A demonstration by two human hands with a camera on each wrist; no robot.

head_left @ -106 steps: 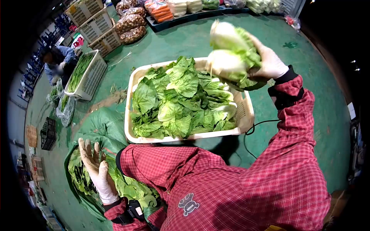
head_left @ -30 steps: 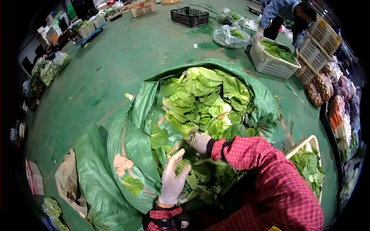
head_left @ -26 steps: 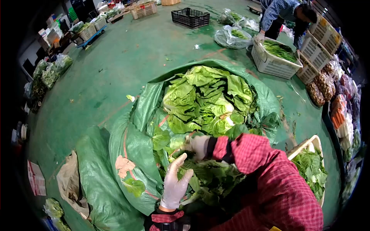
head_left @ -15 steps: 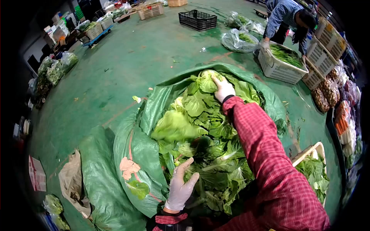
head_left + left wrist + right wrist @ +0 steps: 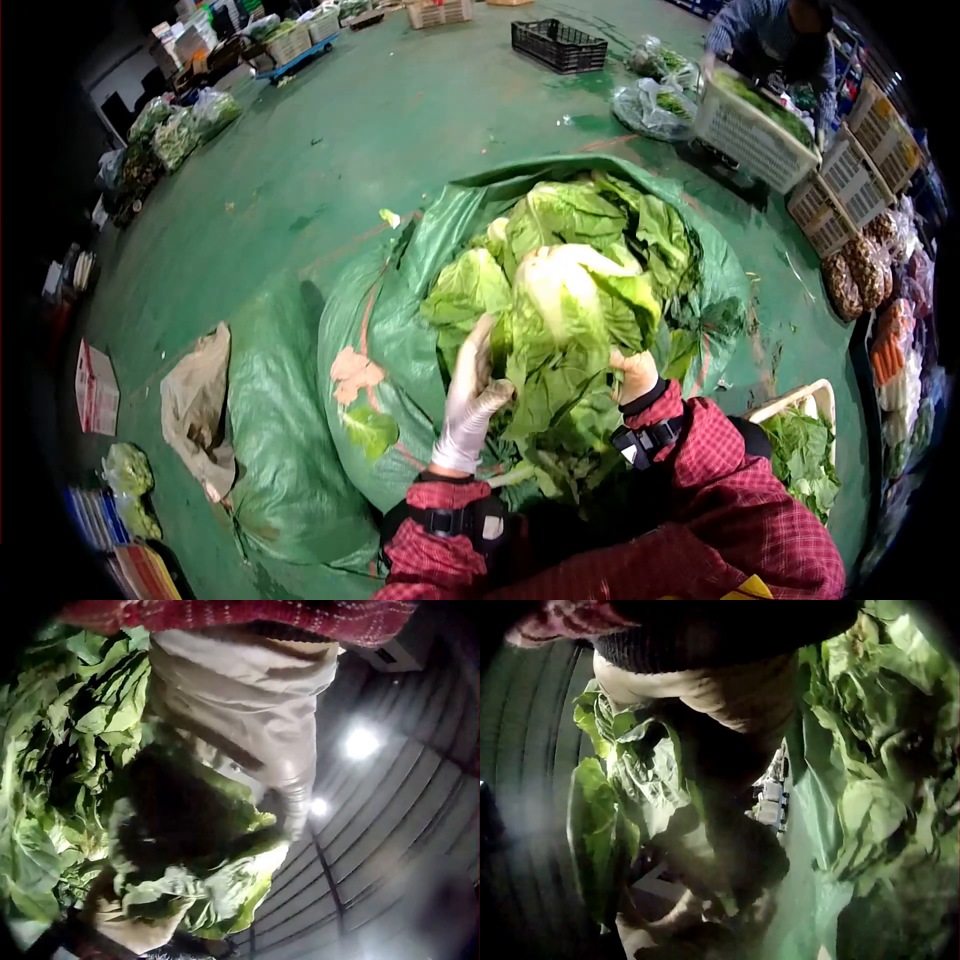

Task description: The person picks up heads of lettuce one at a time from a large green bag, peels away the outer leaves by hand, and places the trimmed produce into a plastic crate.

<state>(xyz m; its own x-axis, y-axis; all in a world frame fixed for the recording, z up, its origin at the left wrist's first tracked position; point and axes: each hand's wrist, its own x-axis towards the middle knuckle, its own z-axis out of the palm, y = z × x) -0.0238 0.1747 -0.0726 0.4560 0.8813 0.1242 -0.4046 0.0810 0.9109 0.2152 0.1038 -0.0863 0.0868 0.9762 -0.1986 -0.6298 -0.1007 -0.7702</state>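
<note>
Lettuce (image 5: 560,310) between two hands at the mouth of the green sack (image 5: 405,290).
Left hand (image 5: 466,400) lies fairly straight against it; right hand (image 5: 637,376) is partly leaf-hidden, its grip impossible to tell. Best cradle the pale base (image 5: 556,272) evenly, without squeezing.

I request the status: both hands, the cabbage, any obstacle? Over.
Left hand touching cabbage; right hand holding it. Cabbage above open sack, leaves drooping. No obstacle seen.

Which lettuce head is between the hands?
The lettuce head with the broad white base, flanked by left hand and right hand; others lie beyond in the green sack.
</note>
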